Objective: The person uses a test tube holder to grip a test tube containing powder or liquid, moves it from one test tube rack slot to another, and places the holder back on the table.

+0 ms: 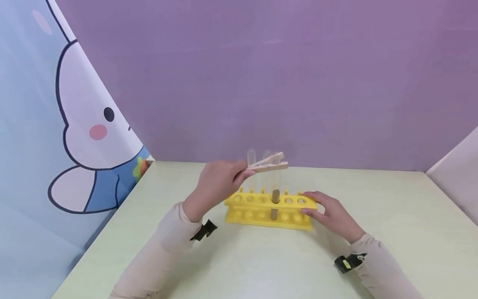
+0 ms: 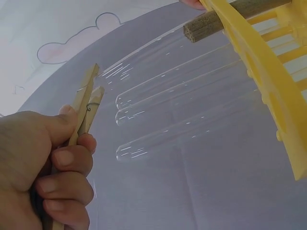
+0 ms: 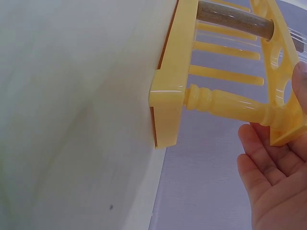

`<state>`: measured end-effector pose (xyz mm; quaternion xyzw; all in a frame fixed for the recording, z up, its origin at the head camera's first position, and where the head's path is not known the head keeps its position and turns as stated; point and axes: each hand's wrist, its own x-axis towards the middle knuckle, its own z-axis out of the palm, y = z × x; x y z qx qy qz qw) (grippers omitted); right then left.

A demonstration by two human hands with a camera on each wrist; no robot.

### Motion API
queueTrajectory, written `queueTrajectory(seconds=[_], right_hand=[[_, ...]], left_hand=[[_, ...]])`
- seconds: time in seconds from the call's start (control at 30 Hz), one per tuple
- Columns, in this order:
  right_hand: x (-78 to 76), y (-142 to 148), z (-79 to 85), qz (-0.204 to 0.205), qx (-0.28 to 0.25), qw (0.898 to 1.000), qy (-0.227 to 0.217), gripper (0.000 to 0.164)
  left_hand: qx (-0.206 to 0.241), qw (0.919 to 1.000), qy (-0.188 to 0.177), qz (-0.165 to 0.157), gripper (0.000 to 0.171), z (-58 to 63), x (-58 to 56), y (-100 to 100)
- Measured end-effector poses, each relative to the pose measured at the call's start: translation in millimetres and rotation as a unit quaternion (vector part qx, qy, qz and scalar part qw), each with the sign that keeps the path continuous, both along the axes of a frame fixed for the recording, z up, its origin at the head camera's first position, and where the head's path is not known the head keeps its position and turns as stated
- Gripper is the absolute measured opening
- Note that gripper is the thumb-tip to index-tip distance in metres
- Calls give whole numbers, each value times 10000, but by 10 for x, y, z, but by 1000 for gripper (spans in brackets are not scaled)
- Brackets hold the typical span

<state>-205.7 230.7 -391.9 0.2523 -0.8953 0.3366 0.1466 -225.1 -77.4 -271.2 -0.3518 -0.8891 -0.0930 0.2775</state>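
Note:
My left hand (image 1: 220,179) grips a wooden test tube clamp (image 2: 86,103), fingers curled round its handle. The clamp's tips are at the upper end of a clear test tube (image 2: 144,50) with a grey-brown filling (image 1: 275,196) in its lower part. Whether they touch the glass I cannot tell. That tube stands in a hole of a yellow test tube rack (image 1: 257,225). Rounded end up, three clear test tubes (image 2: 158,136) stand along the rack's back. My right hand (image 1: 334,215) holds the rack's right end by its top plate, thumb and fingers on either side.
The rack stands on a pale green table (image 1: 261,261). Behind it rises a purple backdrop (image 1: 284,83); a blue cartoon-print sheet (image 1: 30,145) hangs at the left, and a pale panel (image 1: 457,174) is at the right. Each wrist wears a black strap (image 1: 351,261).

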Motion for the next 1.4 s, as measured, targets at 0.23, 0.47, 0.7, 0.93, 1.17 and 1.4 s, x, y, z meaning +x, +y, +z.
queueTrajectory(seconds=[0.23, 0.47, 0.7, 0.93, 1.17, 1.4], right_hand=[[0, 19, -2, -30, 58, 10000, 10, 43], [-3, 61, 0, -55, 43, 10000, -25, 44], [16, 79, -3, -56, 62, 10000, -25, 43], [11, 82, 6, -74, 62, 9999, 50, 43], [1, 71, 1, 3, 52, 9999, 123, 42], [-3, 75, 5, -24, 55, 9999, 100, 42]], left_hand=[[0, 9997, 162, 167, 37, 22, -9, -60], [45, 9995, 34, 325, 38, 40, -12, -113], [26, 9992, 58, 401, 37, 13, -8, -132], [35, 9988, 54, 485, 37, 12, -14, -176], [132, 9985, 113, 523, 35, -29, -12, -248], [193, 9984, 134, 522, 31, -65, -30, -294]])
